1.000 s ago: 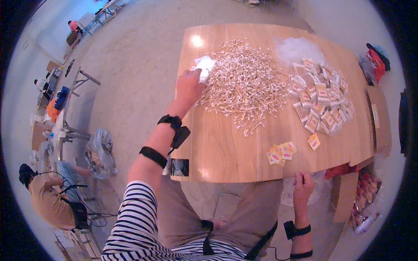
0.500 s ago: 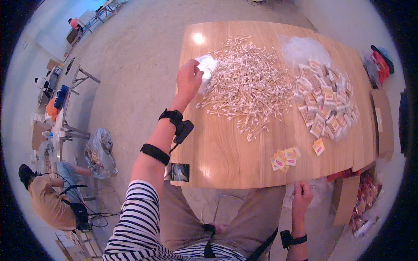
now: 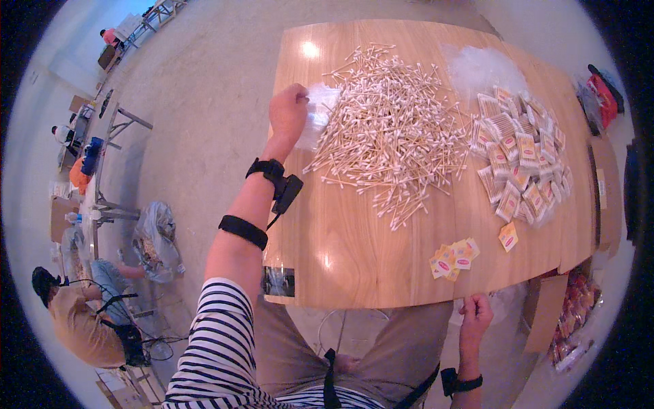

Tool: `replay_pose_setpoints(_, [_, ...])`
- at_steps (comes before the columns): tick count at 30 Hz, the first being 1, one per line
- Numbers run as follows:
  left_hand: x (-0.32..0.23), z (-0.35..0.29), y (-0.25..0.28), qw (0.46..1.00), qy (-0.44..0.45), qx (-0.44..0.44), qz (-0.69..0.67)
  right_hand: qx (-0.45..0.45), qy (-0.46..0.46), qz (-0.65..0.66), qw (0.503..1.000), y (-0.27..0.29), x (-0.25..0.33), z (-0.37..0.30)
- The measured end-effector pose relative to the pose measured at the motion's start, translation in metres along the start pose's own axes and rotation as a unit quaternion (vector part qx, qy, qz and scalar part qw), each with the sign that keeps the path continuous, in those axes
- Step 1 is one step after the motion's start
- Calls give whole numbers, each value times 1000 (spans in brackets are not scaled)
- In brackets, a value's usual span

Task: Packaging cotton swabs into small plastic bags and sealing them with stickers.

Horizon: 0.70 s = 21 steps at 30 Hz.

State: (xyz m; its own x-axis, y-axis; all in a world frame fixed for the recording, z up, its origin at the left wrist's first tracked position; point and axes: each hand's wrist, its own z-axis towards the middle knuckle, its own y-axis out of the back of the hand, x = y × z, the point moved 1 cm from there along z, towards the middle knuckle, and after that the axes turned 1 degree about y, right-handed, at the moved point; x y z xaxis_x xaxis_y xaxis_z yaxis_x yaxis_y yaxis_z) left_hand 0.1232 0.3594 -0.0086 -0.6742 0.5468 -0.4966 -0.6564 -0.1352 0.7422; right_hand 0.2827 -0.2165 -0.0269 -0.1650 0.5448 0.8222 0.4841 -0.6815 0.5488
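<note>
left hand [image 3: 289,112] fingers closed on clear plastic bag [image 3: 317,117] at table's [image 3: 354,245] far-left edge | bag's long axis runs away from person, touching cotton swab pile [image 3: 392,140] | right hand [image 3: 475,315] below near table edge, fingers curled, grip unclear | filled swab packets [image 3: 521,160] right

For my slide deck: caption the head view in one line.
Left hand grips a clear plastic bag beside a cotton swab pile on the wooden table; right hand at its near edge.
</note>
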Motion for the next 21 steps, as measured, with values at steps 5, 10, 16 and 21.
replay_pose_setpoints(5, [-11,-12,53,973,120,-17,-199,10,17,-37,999,2,6,0])
replay_pose_setpoints(10, [-46,-72,138,867,157,123,-458,20,74,-82,994,-6,2,1])
replay_pose_setpoints(16, [-108,-167,243,781,128,289,-539,130,197,54,970,-45,138,-20])
replay_pose_setpoints(21, [-116,-234,290,743,146,329,-564,327,252,195,890,-101,234,-75])
